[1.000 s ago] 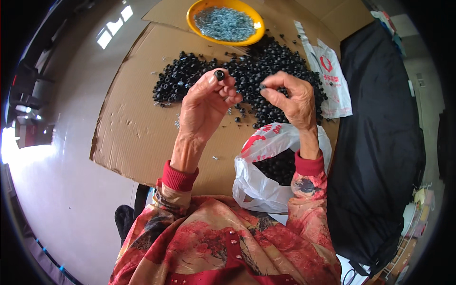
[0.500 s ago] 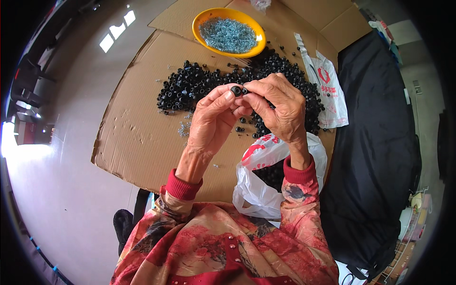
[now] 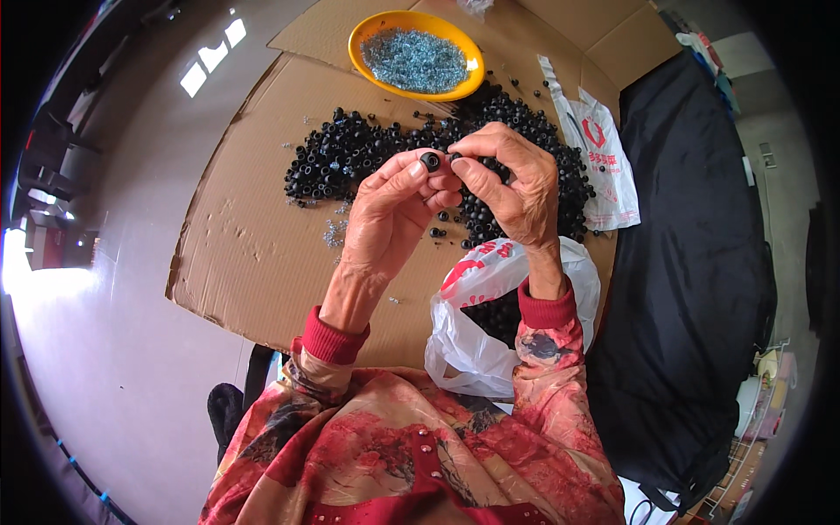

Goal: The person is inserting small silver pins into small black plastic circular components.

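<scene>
Between the thumb and fingers of my left hand (image 3: 389, 197) is a small round black plastic part (image 3: 430, 162), its round opening turned up. Close beside it my right hand (image 3: 512, 179) pinches another small black piece (image 3: 454, 157), partly covered by the fingertips. Both hands meet above the cardboard, in front of a wide heap of black plastic parts (image 3: 337, 157). A yellow oval dish (image 3: 357, 66) beyond the hands holds many small clear bluish pieces (image 3: 416, 61).
An open white plastic bag (image 3: 472, 359) with black parts inside stands below my right wrist. Another white bag (image 3: 604, 166) lies flat at the right. Loose clear bits (image 3: 335, 232) lie on the cardboard (image 3: 241, 236). Black fabric (image 3: 682, 262) borders the right side.
The two black pieces, touching or nearly so before, are now slightly farther apart. The part in my left hand has turned its opening more upward.
</scene>
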The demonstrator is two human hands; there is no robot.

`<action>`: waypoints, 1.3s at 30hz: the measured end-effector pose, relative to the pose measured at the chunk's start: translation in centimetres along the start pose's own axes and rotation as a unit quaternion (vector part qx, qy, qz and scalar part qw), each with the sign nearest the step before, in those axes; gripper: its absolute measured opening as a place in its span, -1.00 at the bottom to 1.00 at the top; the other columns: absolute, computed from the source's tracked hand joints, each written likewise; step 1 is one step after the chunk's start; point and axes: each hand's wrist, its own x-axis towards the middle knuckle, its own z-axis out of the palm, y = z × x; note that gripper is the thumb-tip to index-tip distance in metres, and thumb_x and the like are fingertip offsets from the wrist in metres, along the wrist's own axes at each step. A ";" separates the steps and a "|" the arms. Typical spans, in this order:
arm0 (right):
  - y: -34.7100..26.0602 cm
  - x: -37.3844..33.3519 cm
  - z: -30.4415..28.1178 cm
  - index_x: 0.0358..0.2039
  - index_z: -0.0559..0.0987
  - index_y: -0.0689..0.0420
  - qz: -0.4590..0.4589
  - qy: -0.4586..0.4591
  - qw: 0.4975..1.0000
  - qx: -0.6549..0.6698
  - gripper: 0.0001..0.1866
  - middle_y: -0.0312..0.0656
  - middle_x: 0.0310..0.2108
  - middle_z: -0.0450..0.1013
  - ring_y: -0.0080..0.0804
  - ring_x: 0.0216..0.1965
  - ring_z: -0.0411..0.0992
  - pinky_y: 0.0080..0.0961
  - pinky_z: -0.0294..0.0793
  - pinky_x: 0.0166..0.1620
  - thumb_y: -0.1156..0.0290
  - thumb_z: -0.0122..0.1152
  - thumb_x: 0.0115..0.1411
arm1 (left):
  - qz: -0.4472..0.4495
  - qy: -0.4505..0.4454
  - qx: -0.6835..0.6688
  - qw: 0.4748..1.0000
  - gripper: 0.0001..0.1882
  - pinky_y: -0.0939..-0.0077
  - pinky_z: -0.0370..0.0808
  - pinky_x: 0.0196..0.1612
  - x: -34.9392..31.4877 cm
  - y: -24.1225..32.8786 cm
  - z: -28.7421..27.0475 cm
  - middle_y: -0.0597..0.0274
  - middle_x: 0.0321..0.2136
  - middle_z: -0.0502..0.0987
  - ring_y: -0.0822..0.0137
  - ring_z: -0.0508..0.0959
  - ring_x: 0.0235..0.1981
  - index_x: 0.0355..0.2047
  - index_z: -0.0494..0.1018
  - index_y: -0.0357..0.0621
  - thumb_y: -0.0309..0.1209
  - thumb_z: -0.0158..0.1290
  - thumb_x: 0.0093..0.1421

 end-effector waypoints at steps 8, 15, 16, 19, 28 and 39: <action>-0.1 0.5 -0.3 -0.45 0.52 0.19 -0.036 0.000 0.998 -0.043 -0.84 -0.19 -0.51 0.46 -0.37 -0.46 0.45 -0.55 0.44 -0.39 0.58 0.27 -0.11 | -0.012 -0.024 -0.012 1.000 -0.76 0.34 0.45 -0.11 0.0 -0.1 -0.4 0.15 -0.29 0.50 0.31 0.51 -0.24 -0.19 0.40 -0.27 -0.39 -0.05 0.17; -0.3 0.2 0.2 -0.44 0.51 0.19 -0.040 0.015 0.999 -0.026 -0.81 -0.18 -0.50 0.45 -0.33 -0.46 0.45 -0.52 0.45 -0.37 0.64 0.26 -0.14 | -0.008 -0.004 -0.028 1.000 -0.79 0.38 0.47 -0.11 0.2 -0.1 -0.2 0.15 -0.33 0.50 0.35 0.52 -0.28 -0.22 0.40 -0.31 -0.45 -0.04 0.18; -0.3 0.2 0.3 -0.44 0.51 0.19 -0.045 0.019 0.998 -0.029 -0.81 -0.18 -0.50 0.45 -0.33 -0.45 0.45 -0.51 0.45 -0.37 0.64 0.26 -0.14 | -0.005 -0.004 -0.026 1.000 -0.79 0.39 0.47 -0.11 0.2 -0.1 -0.1 0.14 -0.33 0.50 0.34 0.52 -0.28 -0.22 0.39 -0.31 -0.45 -0.04 0.18; -0.4 0.3 0.3 -0.44 0.51 0.19 -0.068 0.031 0.996 -0.047 -0.80 -0.17 -0.49 0.45 -0.33 -0.44 0.45 -0.50 0.45 -0.35 0.65 0.25 -0.14 | -0.005 -0.001 -0.040 0.999 -0.79 0.39 0.46 -0.10 0.1 0.0 0.2 0.13 -0.31 0.50 0.33 0.52 -0.27 -0.22 0.39 -0.32 -0.45 -0.04 0.18; -1.4 0.9 -0.3 -0.44 0.52 0.19 -0.044 0.026 0.999 -0.008 -0.81 -0.19 -0.48 0.46 -0.41 -0.43 0.47 -0.57 0.46 -0.35 0.66 0.25 -0.13 | -0.009 -0.020 -0.037 0.999 -0.79 0.39 0.49 -0.16 -0.1 -0.3 -0.3 0.15 -0.33 0.51 0.35 0.52 -0.31 -0.20 0.40 -0.27 -0.44 -0.01 0.16; -1.6 1.5 -0.7 -0.47 0.53 0.20 -0.017 -0.043 0.999 0.000 -0.84 -0.23 -0.51 0.46 -0.46 -0.46 0.46 -0.60 0.44 -0.39 0.65 0.25 -0.13 | -0.002 -0.003 -0.009 1.000 -0.80 0.46 0.50 -0.23 -0.1 -0.3 -0.5 0.17 -0.39 0.52 0.37 0.52 -0.40 -0.24 0.43 -0.28 -0.48 0.04 0.12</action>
